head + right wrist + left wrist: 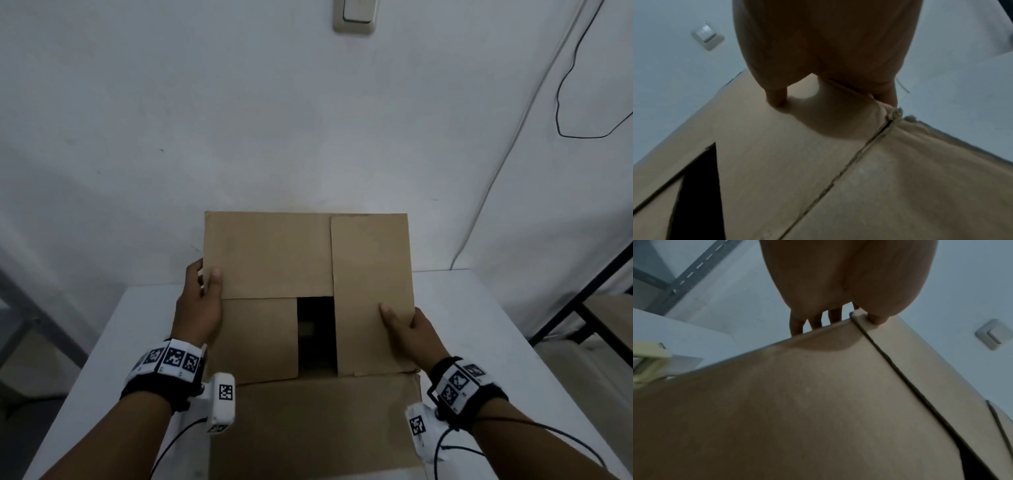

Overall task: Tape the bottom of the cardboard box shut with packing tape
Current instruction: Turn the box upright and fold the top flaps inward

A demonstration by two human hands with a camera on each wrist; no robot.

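- Cardboard box (274, 260): rests on the white table (479, 325), flaps folded on top; a dark gap (315, 335) lies between the flaps.
- Left hand (198, 305): grips the box's left edge, thumb on top of the rear flap (267, 253), fingers down the side.
- Right hand (407, 329): grips the box's right edge, thumb pressed on the right flap (373, 291).
- Light switch (354, 15): on the wall behind the box.

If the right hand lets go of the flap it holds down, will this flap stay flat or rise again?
The right flap would probably spring up a little: it is stiff cardboard, with only the right hand pinching its edge. A dark gap still shows between the flaps, so nothing locks it. The cardboard box itself looks light.
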